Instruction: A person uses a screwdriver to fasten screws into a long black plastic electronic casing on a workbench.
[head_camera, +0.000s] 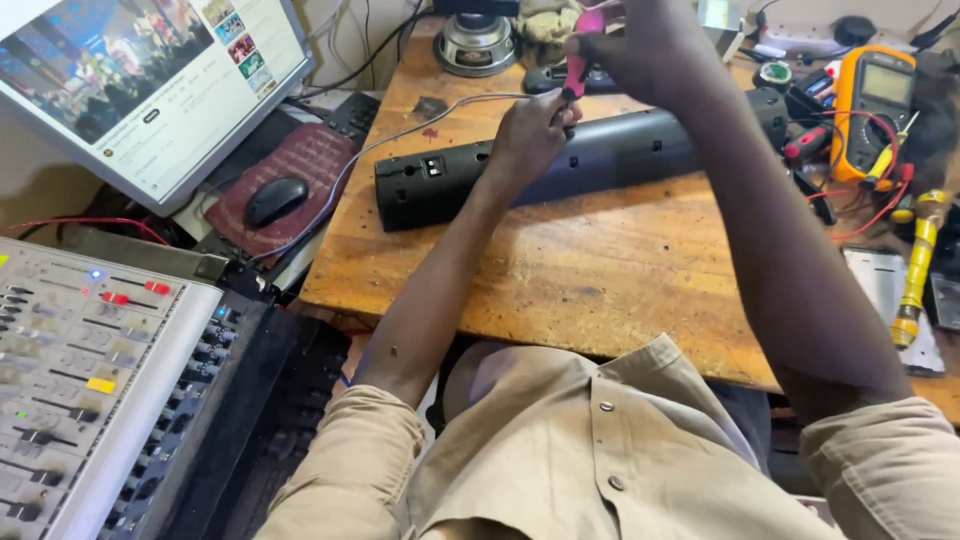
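A long black speaker bar lies across the wooden workbench, its back with small holes facing up. My left hand rests on top of the bar near its middle, fingers pinched around the lower end of a pink-handled screwdriver. My right hand is above it, closed on the screwdriver's handle. The tool stands roughly upright over the bar. A grey cable runs from the bar's left part off the bench.
A monitor, mouse on a red pad and audio mixer stand at left. An orange multimeter with red leads, a yellow-handled screwdriver, a loose round speaker and small tools crowd the bench's back and right.
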